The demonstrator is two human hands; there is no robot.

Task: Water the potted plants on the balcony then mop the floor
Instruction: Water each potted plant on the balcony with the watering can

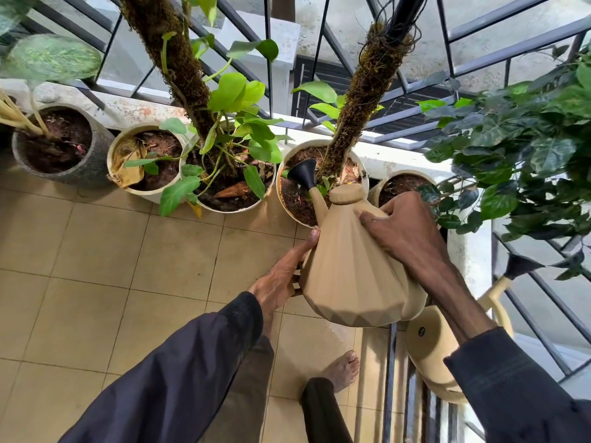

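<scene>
I hold a beige faceted watering can point(351, 266) tilted forward in both hands. Its black rose spout point(303, 173) hangs over the soil of a white pot with a moss pole point(289, 161). My right hand point(403, 228) grips the can's top from the right, and the handle is hidden under it. My left hand point(281, 276) holds the can's lower left side, thumb up along the wall and fingers curled under the base. No water stream is visible.
More pots stand along the railing ledge: a grey pot point(96, 161), a cream pot point(115, 148), a white pot with a leafy vine point(240, 210) and a pot at the right point(380, 187). A bushy plant point(527, 148) fills the right. Glass point(447, 346) reflects the can. My bare foot point(342, 369) stands on beige tiles.
</scene>
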